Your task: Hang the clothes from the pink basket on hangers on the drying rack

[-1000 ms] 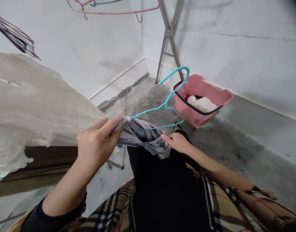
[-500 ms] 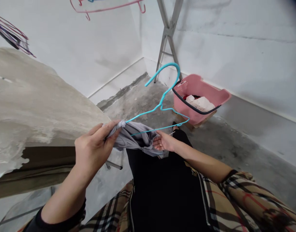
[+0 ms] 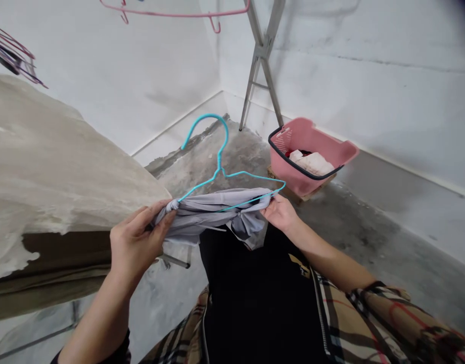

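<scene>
A light grey garment [image 3: 202, 215] is bunched along a turquoise hanger [image 3: 219, 161] in front of my body. My left hand [image 3: 139, 230] is closed on the garment at the hanger's left end, which is hidden under the cloth. At the other end, my right hand [image 3: 281, 213] pinches the garment's edge right beside the hanger's right corner. That corner still shows outside the cloth. The hanger's hook points up and curves to the left. Folds of the garment hang loose below, between my hands.
On the floor at the right stands a pink basket [image 3: 308, 184] with a dark rim, holding white and red cloth. Behind it is a metal folding stand [image 3: 261, 50]. Pale draped sheeting [image 3: 65, 151] fills the left. Pink hangers [image 3: 175, 14] hang above, with several more [image 3: 16, 55] at upper left.
My right hand has moved to the right, stretching the garment along the hanger towards its right corner. The hanger's hook has swung left and down. My left hand shifted slightly left.
</scene>
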`<state>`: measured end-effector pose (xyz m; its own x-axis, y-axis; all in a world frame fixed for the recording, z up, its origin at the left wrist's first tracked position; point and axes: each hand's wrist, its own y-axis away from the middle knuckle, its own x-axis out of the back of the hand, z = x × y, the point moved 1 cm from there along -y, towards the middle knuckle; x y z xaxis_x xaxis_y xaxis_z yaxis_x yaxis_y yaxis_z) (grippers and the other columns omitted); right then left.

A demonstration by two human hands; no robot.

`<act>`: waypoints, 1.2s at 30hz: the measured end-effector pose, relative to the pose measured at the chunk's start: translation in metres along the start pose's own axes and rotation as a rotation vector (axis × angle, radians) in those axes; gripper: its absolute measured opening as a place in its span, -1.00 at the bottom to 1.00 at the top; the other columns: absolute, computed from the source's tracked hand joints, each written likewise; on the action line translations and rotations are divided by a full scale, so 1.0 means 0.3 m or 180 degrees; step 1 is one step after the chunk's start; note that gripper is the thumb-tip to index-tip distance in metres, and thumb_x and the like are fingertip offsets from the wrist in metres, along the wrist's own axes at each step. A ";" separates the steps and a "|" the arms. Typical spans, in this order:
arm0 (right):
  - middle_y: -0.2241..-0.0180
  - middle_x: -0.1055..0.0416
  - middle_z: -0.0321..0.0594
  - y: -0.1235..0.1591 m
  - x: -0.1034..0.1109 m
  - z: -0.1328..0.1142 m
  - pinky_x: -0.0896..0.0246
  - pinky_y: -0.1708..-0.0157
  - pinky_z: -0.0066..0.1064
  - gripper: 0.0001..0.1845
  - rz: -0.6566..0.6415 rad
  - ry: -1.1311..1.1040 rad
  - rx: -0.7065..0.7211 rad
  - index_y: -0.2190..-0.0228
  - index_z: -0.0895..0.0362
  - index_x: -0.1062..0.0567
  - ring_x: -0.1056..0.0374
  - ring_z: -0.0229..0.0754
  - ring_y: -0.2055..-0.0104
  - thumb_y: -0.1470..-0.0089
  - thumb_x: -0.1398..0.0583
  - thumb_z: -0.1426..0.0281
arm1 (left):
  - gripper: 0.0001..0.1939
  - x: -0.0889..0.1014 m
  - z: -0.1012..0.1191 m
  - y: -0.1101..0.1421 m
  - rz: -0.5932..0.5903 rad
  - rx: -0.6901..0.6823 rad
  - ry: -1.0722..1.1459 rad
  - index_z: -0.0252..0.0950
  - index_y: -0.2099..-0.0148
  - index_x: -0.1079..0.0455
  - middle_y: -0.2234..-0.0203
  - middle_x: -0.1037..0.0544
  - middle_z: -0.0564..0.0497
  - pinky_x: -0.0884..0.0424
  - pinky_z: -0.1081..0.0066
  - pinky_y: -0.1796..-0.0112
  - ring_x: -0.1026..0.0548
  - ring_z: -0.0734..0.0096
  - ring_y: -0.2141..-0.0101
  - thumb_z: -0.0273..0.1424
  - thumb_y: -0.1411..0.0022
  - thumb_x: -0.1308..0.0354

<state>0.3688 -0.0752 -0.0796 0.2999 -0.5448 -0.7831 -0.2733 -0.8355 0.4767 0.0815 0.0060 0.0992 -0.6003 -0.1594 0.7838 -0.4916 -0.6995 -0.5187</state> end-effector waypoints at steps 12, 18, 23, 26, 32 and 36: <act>0.55 -0.44 -0.39 0.024 -0.017 -0.047 -0.27 0.55 -0.55 -0.73 0.0107 0.0325 0.1028 0.43 0.13 -0.46 -0.31 -0.38 0.55 0.13 -0.41 0.29 | -0.80 -0.011 -0.110 0.058 0.0671 0.0020 -0.0102 -0.12 0.14 -0.58 0.42 -0.64 0.11 -0.45 0.50 0.33 -0.57 0.44 0.41 -0.29 -0.15 -0.30; 0.52 -0.42 -0.39 0.026 -0.037 -0.054 -0.23 0.51 -0.54 -0.53 0.0403 0.0823 0.1753 0.42 0.14 -0.46 -0.31 -0.38 0.50 0.35 -0.47 0.17 | -0.75 -0.023 -0.128 0.091 0.0807 -0.0581 -0.0193 -0.10 0.10 -0.56 0.46 -0.59 0.15 -0.38 0.57 0.39 -0.51 0.54 0.48 -0.41 -0.13 -0.33; 0.53 -0.39 -0.39 0.039 -0.052 -0.075 -0.22 0.48 -0.51 -0.57 0.0462 0.1224 0.2145 0.43 0.15 -0.44 -0.28 -0.37 0.51 0.22 -0.41 0.12 | -0.70 -0.020 -0.134 0.120 0.0916 -0.0919 -0.0414 -0.11 0.06 -0.54 0.54 -0.51 0.17 -0.32 0.59 0.45 -0.42 0.60 0.56 -0.47 -0.13 -0.32; 0.56 -0.35 -0.41 0.042 -0.054 -0.079 -0.20 0.49 -0.52 -0.58 0.0487 0.1218 0.2178 0.45 0.15 -0.42 -0.25 -0.39 0.52 0.22 -0.41 0.13 | -0.69 -0.023 -0.145 0.136 0.0938 -0.1038 -0.0619 -0.14 0.05 -0.53 0.55 -0.50 0.17 -0.31 0.59 0.45 -0.42 0.60 0.57 -0.48 -0.14 -0.32; 0.54 -0.32 -0.40 0.034 -0.048 -0.079 -0.22 0.44 -0.49 -0.58 0.0404 0.1388 0.2292 0.45 0.14 -0.40 -0.24 -0.36 0.50 0.16 -0.39 0.11 | -0.69 -0.032 -0.166 0.154 0.0959 -0.1007 -0.0641 -0.13 0.03 -0.52 0.53 -0.52 0.16 -0.32 0.59 0.44 -0.44 0.60 0.55 -0.45 -0.16 -0.30; 0.53 -0.30 -0.39 0.034 -0.043 -0.078 -0.22 0.43 -0.48 -0.61 0.0353 0.1649 0.2454 0.44 0.13 -0.39 -0.22 -0.35 0.49 0.07 -0.34 0.09 | -0.72 -0.034 -0.175 0.157 0.0930 -0.0927 -0.0751 -0.17 0.04 -0.53 0.57 -0.49 0.15 -0.29 0.59 0.47 -0.42 0.60 0.57 -0.45 -0.17 -0.29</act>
<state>0.3837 -0.0783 -0.0552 0.5552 -0.7373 -0.3849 -0.7998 -0.6002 -0.0039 0.0314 0.0111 0.0488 -0.5965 -0.4979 0.6295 -0.5002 -0.3828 -0.7767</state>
